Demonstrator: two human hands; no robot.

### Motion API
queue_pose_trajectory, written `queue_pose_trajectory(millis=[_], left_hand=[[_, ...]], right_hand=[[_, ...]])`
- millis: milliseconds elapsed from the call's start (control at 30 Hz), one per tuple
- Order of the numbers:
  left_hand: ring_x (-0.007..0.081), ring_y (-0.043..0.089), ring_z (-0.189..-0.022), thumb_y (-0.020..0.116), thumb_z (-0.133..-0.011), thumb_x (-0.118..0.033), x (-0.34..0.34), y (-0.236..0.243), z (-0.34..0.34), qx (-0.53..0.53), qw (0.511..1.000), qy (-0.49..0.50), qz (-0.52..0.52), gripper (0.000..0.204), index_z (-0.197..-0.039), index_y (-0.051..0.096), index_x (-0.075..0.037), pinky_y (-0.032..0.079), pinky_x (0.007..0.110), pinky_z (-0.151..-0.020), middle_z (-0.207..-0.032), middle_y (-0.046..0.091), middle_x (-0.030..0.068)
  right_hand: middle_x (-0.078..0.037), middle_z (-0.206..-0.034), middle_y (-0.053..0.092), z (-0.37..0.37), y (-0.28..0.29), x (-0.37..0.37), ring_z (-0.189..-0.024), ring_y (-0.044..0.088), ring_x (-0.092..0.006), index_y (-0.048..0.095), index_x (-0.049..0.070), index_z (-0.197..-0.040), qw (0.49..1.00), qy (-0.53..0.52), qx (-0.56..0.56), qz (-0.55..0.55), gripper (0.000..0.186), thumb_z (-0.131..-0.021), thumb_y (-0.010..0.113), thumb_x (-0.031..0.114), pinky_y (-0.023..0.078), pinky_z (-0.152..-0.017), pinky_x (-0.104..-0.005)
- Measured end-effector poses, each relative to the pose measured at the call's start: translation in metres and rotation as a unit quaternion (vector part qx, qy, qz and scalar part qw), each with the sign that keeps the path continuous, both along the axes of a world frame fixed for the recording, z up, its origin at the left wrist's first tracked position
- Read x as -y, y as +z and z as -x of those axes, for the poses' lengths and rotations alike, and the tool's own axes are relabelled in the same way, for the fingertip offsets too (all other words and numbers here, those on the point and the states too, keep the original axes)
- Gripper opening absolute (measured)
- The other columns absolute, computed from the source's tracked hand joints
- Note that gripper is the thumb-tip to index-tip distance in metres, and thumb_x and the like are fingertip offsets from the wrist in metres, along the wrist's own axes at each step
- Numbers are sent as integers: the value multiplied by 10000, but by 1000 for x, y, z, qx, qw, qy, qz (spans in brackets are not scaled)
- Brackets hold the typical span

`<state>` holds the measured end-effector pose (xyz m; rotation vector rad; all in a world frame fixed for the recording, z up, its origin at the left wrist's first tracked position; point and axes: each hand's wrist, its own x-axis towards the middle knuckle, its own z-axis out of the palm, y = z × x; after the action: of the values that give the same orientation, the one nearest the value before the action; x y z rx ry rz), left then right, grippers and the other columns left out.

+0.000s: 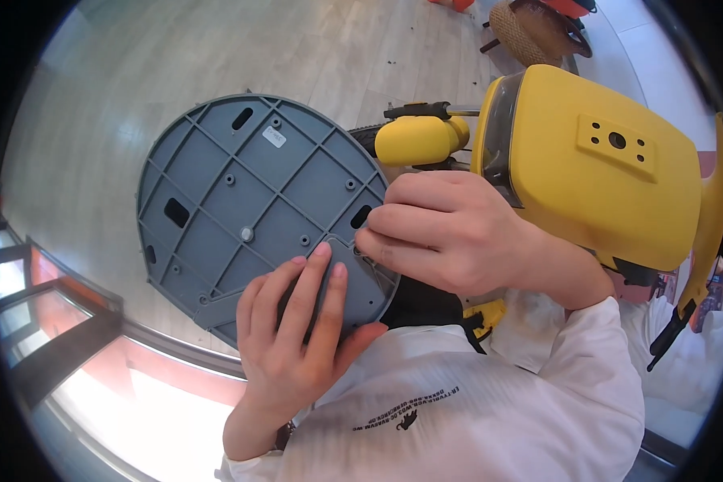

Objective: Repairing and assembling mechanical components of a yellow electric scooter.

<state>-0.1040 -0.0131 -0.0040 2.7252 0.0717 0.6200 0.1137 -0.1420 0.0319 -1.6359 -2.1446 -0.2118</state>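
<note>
the grey panel (pixel 253 193) sits ribbed face up before the person, left of the yellow machine (pixel 610 185). the left hand (pixel 293 321) lies on its near part, fingers spread, not clasped. the right hand (pixel 450 229) curls beside a slot (pixel 361 217), fingertips bunched; whether they pinch anything, i cannot tell. the step seems fine fingertip work there; the next move calls for a steady panel.

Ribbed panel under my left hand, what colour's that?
The panel is bluish grey, clearest in the head view.
</note>
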Motion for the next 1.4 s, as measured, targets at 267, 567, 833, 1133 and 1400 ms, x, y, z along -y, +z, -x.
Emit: queue_pose_trajectory(millis=[267, 567, 833, 1133, 1400], left_hand=[[359, 634, -1123, 847, -787, -372, -4, 0, -1, 10, 999, 5, 31, 566, -1186, 729, 10, 504, 472, -932, -1325, 684, 174], [375, 619, -1132, 833, -780, -333, -3, 2, -11, 16, 1000, 3, 26, 538, -1189, 727, 0, 491, 504, -943, -1335, 668, 184], [399, 576, -1170, 837, -782, -324, 2, 12, -9, -11, 1000, 5, 22, 555, -1194, 706, 24, 438, 542, -1015, -1284, 651, 182], [344, 643, -948, 805, -752, -48, -25, 30, -35, -14, 990, -13, 141, 268, -1003, 733, 13, 501, 431, -830, -1057, 723, 134], [318, 656, -845, 796, -723, 13, -29, 27, -46, 4, 987, -29, 160, 207, -920, 731, 12, 513, 395, -735, -925, 707, 129]], right_hand=[[-62, -885, 618, 1, 0, -1, -761, 621, -209, 712, -10, -881, 1000, 12, 4, 9, 231, -675, 766, 79, 556, -631, -300], [-62, -906, 598, 7, 21, 1, -820, 607, -203, 691, -3, -779, 990, 48, 60, 117, 179, -681, 709, 146, 538, -723, -337], [-44, -841, 541, 28, 0, -2, -835, 546, -189, 684, 15, -762, 996, 0, 61, 60, 168, -738, 660, 180, 445, -651, -283], [-44, -818, 542, 32, -3, -1, -816, 539, -191, 676, 2, -763, 995, -53, 65, 58, 178, -779, 664, 179, 461, -598, -272], [-21, -854, 613, -1, -5, -13, -895, 580, -182, 724, 80, -728, 993, 76, 90, -11, 120, -786, 698, 183, 479, -687, -314]])
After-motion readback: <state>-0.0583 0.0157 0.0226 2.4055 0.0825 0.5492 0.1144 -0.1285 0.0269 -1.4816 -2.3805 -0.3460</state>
